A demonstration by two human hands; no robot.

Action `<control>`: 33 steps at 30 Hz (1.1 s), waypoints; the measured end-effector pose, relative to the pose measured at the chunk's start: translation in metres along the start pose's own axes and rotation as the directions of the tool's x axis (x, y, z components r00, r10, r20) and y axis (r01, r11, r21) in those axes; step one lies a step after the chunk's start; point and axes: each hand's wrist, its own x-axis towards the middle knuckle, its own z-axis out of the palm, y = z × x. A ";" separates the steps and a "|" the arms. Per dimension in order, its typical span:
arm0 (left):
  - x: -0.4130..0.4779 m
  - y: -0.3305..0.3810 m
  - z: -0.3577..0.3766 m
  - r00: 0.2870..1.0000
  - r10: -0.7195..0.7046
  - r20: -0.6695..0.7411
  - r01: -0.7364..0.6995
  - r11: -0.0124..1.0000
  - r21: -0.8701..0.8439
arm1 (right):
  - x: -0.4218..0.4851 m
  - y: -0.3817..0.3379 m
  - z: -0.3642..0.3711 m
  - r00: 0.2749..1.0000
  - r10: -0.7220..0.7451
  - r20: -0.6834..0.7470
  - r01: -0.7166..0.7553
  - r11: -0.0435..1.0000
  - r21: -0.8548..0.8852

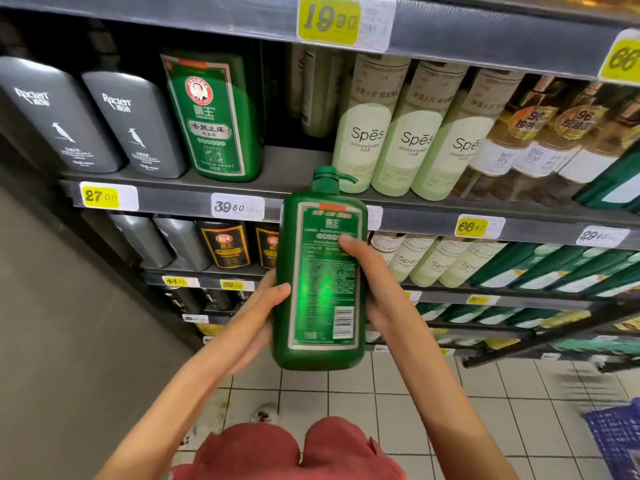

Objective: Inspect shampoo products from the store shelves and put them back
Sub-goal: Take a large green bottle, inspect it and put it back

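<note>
I hold a large green shampoo pump bottle [320, 271] upright in front of the shelves, its back label with barcode facing me. My left hand [258, 318] grips its lower left side, thumb on the front edge. My right hand [372, 282] grips the right side, thumb lying across the label. A matching green bottle [214, 116] stands on the shelf [173, 197] above, with an open gap [294, 164] to its right.
Grey Raclen bottles [104, 123] stand left of the green one, pale green Spes bottles [398, 133] right of the gap. Lower shelves hold dark, pale and green bottles. Yellow and white price tags line the shelf edges. A blue basket [616, 441] sits on the tiled floor at right.
</note>
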 end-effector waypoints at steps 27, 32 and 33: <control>-0.008 -0.013 0.002 0.992 -0.093 0.089 0.090 0.995 0.039 | -0.009 0.011 -0.010 0.999 -0.038 0.007 0.038 0.978 -0.203; -0.008 -0.026 0.011 0.992 -0.056 -0.109 0.061 0.997 0.044 | -0.017 0.022 -0.012 0.998 -0.046 -0.031 0.035 0.953 -0.302; -0.009 -0.026 0.010 0.992 -0.042 -0.122 0.048 0.998 0.043 | -0.019 0.024 -0.014 1.000 -0.024 0.007 0.025 0.954 -0.298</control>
